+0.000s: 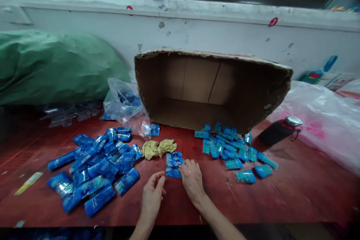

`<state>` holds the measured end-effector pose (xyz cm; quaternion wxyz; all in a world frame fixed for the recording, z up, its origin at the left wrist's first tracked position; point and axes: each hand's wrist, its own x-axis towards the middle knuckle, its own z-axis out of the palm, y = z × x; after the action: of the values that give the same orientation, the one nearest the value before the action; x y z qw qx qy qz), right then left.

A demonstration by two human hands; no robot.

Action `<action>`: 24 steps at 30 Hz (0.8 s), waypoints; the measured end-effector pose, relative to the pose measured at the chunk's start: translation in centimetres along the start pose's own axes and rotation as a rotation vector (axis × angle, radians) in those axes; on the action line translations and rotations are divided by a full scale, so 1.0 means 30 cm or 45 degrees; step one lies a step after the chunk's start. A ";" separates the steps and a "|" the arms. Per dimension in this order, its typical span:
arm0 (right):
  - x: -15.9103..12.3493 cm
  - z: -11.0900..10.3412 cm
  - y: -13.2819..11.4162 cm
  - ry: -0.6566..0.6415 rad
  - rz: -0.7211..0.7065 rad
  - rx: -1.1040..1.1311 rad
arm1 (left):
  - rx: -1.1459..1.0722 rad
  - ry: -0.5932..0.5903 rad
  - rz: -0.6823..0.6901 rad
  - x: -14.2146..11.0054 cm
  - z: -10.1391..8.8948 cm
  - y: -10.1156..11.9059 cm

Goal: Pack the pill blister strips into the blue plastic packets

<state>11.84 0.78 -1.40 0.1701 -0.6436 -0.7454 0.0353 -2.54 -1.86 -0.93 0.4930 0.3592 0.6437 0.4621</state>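
A flat blue printed packet [173,165] lies on the red table in front of me. My right hand [192,180] rests at its right edge, with the fingers bent and closed on that edge. Just left of the packet's lower corner is my left hand [153,195], its fingers half curled and a small gap between thumb and forefinger; I see nothing in it. To the left is a heap of shiny blue filled packets [98,168]. On the right lies a pile of small blue dotted pieces in clear wrap [230,148].
A large cardboard box [174,114] lies with its mouth towards me. Crumpled yellowish cloths or gloves [159,148] sit before it. A clear plastic bag [120,101] and green sack [56,67] stand left; a dark bottle [274,133] leans right. A yellow cutter [28,183] lies far left.
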 end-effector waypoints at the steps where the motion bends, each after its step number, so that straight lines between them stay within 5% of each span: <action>1: 0.000 0.002 -0.003 0.028 -0.007 0.008 | -0.025 -0.001 -0.033 0.006 0.006 0.001; 5: -0.013 -0.036 -0.019 0.162 -0.063 0.139 | -0.196 0.026 -0.186 0.017 0.034 0.004; 9: -0.046 -0.091 -0.054 0.211 -0.151 0.399 | -0.416 -0.137 -0.291 0.002 0.055 0.021; 17: -0.049 0.014 -0.074 -0.175 0.446 1.561 | -0.279 0.025 -0.291 0.015 0.046 0.005; 24: -0.051 0.017 -0.105 -0.028 0.574 1.467 | -0.003 0.031 -0.197 0.035 0.037 0.008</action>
<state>8.87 -1.15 -1.34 0.4709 -0.5894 -0.4540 0.4741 -1.72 -0.54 -1.13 0.5198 0.3023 0.6749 0.4278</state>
